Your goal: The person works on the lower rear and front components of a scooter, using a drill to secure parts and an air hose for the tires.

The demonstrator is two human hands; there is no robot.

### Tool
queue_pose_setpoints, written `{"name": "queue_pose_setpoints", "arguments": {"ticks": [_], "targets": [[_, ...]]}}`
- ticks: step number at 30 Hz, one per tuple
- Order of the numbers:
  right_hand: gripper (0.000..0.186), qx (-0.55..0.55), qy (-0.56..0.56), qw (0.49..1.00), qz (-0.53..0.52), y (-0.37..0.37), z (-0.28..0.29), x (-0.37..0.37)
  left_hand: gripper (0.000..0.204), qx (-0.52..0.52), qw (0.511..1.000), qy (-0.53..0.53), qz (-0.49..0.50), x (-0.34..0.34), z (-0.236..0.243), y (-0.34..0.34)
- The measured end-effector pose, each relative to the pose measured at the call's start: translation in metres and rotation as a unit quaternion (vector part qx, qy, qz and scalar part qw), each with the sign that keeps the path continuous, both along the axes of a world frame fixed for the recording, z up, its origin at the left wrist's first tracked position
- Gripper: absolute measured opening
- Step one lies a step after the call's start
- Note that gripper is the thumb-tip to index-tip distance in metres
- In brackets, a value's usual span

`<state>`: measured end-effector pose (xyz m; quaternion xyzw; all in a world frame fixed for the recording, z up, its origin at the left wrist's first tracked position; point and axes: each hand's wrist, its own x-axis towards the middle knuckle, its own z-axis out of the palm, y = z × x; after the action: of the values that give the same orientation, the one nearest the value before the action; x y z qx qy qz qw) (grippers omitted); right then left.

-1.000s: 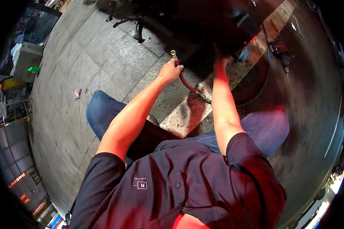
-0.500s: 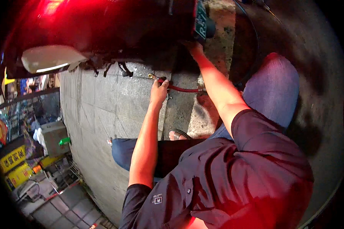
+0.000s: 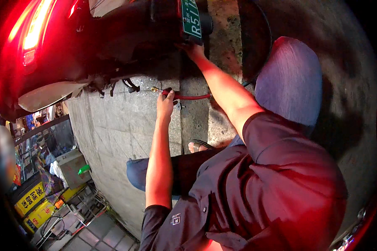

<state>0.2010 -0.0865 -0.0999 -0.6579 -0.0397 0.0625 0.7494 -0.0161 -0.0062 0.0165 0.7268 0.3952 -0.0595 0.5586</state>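
My left hand (image 3: pixel 166 103) is closed around the dark grip at the end of a red air hose (image 3: pixel 192 97). A brass fitting (image 3: pixel 155 89) sticks out past its thumb, toward the left. From the grip the hose runs right and passes out of sight behind my right forearm. My right hand (image 3: pixel 194 51) reaches in just below the green number plate (image 3: pixel 191 19) at the back of a dark scooter (image 3: pixel 125 37). Its fingers are lost in the shadow there, so what they touch is hidden.
A red tail light (image 3: pixel 37 31) glows at the upper left. Dark stand-like metal parts (image 3: pixel 130 85) show below the scooter. My sandalled foot (image 3: pixel 197 146) rests on the paving (image 3: pixel 113 138). A grey box (image 3: pixel 73 167) and yellow signs (image 3: pixel 30 198) stand at the left. A dark cable (image 3: pixel 267 21) curves at upper right.
The view has shifted, so the scooter and both hands appear farther left and the tail light shows more fully. My left hand keeps hold of the hose; my right stays by the number plate.
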Motion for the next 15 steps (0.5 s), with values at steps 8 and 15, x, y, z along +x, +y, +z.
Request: {"name": "queue_pose_setpoints", "arguments": {"ticks": [8, 15], "targets": [[0.060, 0.063, -0.076, 0.995, -0.007, -0.008, 0.064, -0.016, 0.022, 0.041, 0.999, 0.005, -0.023, -0.003, -0.001, 0.008], [0.071, -0.092, -0.053, 0.993, 0.056, -0.012, 0.004, 0.010, 0.023, -0.022, 1.000, -0.002, -0.019, 0.002, 0.006, -0.009]]}}
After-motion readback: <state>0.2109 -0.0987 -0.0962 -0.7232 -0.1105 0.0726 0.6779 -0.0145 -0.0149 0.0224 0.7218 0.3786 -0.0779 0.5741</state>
